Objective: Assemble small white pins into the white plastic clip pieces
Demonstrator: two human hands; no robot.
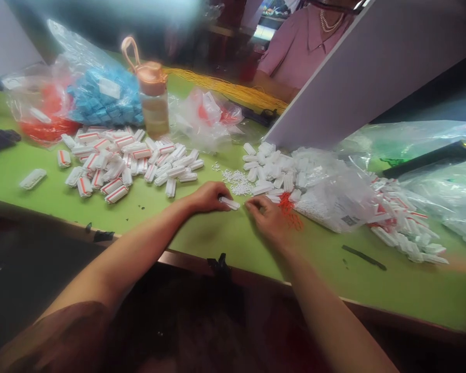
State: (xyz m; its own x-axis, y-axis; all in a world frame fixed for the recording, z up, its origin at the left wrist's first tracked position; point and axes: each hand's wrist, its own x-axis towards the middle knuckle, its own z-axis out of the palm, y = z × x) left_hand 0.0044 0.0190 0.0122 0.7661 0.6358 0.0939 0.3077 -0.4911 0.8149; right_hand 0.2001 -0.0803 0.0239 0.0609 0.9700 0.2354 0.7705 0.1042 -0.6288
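My left hand [210, 197] is closed around a small white plastic strip-like piece [230, 203], whose end sticks out to the right. Just right of it, my right hand [266, 211] has thumb and forefinger pinched together; anything between them is too small to make out. Behind both hands lies a scatter of tiny white parts [238, 181]. Small orange-red pieces [289, 207] lie beside my right hand. Past them is a heap of white plastic pieces [272, 166]. To the left is a large pile of white blocks [112, 160], many with a red stripe.
A drink bottle [155, 103] stands behind the left pile, by a bag of blue packets [104, 96] and a bag of red items [50, 114]. A clear bag [330, 197] lies at right. A panel [326, 72] rises behind; a person in pink [291, 46] sits beyond.
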